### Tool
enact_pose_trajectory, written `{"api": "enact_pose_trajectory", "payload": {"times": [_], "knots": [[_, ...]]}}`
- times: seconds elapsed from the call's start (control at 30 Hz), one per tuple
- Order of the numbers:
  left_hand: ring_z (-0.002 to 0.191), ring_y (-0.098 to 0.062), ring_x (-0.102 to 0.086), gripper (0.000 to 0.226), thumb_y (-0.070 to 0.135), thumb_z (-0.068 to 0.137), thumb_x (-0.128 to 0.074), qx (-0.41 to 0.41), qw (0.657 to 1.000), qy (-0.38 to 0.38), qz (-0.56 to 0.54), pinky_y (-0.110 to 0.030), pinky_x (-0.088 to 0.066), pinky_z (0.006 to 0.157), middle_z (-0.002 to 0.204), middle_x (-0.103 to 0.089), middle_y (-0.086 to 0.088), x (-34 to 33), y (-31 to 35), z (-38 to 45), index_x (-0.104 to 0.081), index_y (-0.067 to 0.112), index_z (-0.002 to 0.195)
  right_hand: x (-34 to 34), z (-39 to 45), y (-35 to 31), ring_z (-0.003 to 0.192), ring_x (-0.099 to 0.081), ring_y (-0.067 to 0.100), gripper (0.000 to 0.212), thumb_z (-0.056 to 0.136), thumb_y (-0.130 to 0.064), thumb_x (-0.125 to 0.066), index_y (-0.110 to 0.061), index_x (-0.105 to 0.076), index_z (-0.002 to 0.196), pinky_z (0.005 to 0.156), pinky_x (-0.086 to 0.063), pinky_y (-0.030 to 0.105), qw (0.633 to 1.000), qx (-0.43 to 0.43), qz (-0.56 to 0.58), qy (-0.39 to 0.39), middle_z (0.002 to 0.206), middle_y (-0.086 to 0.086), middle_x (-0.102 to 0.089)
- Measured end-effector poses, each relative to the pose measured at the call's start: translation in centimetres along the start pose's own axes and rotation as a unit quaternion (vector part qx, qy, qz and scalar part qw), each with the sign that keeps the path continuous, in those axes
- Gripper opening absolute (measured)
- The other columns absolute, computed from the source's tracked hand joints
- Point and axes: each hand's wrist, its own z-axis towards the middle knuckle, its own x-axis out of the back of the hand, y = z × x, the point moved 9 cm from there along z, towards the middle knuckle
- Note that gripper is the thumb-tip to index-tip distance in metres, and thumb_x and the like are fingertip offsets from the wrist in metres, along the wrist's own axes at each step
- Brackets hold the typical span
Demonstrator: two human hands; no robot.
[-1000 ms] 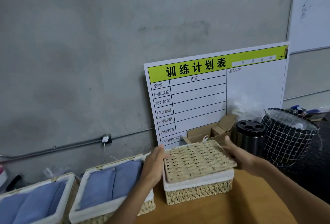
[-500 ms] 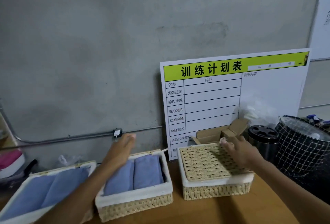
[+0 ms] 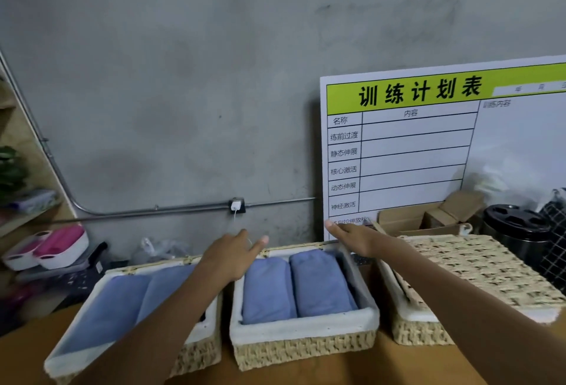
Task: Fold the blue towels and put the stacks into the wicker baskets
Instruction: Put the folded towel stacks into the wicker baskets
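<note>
Three wicker baskets with white liners stand in a row on the wooden table. The left basket (image 3: 76,357) and the middle basket (image 3: 306,344) each hold two folded blue towels (image 3: 294,286). The right basket (image 3: 410,329) is covered by a woven wicker lid (image 3: 477,271). My left hand (image 3: 232,256) hovers open over the middle basket's back left corner. My right hand (image 3: 358,239) is open above its back right corner, fingers stretched toward the wall. Neither hand holds anything.
A white training-plan board (image 3: 428,151) leans on the grey wall behind the baskets. An open cardboard box (image 3: 428,219), a black canister (image 3: 517,231) and a wire-grid bin (image 3: 554,240) stand at the back right. Pink-and-white tubs (image 3: 52,246) sit at far left.
Both hands left the lidded right basket and moved left to the back of the middle basket. The view panned left, bringing all three baskets in.
</note>
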Motion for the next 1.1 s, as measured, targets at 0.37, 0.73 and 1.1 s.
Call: {"api": "enact_pose_trajectory", "payload": {"times": [0.37, 0.73, 1.1], "knots": [[0.130, -0.038, -0.050, 0.092, 0.082, 0.088, -0.027, 0.025, 0.999, -0.001, -0.045, -0.045, -0.041, 0.106, 0.145, -0.051, -0.019, -1.4, -0.4, 0.4, -0.017, 0.022, 0.156, -3.0, 1.9, -0.5, 0.149, -0.023, 0.015, 0.117, 0.068, -0.097, -0.016, -0.021, -0.026, 0.156, 0.125, -0.010, 0.041, 0.992, 0.013, 0.122, -0.018, 0.161, -0.003, -0.028], [0.123, -0.035, -0.058, 0.096, 0.082, 0.084, -0.027, 0.026, 0.939, 0.110, -0.324, -0.041, -0.044, 0.101, 0.138, -0.060, -0.015, 4.3, -0.4, -4.3, 0.004, 0.032, 0.159, 2.1, -2.6, -1.9, 0.145, -0.030, 0.012, 0.081, 0.087, -0.085, -0.011, -0.042, -0.023, 0.154, 0.123, -0.015, 0.044, 0.935, 0.044, 0.330, 0.125, 0.157, -0.014, -0.030], [0.142, -0.026, -0.041, 0.095, 0.100, 0.070, -0.010, -0.020, 0.957, -0.026, -0.288, -0.052, -0.031, 0.116, 0.143, -0.058, 0.008, 1.9, -1.9, -9.6, -0.007, 0.054, 0.152, -0.6, -10.3, -1.5, 0.148, -0.029, 0.025, 0.084, 0.091, -0.073, -0.024, -0.023, -0.019, 0.158, 0.121, -0.015, 0.044, 0.980, 0.000, 0.176, 0.091, 0.155, 0.005, -0.040]]}}
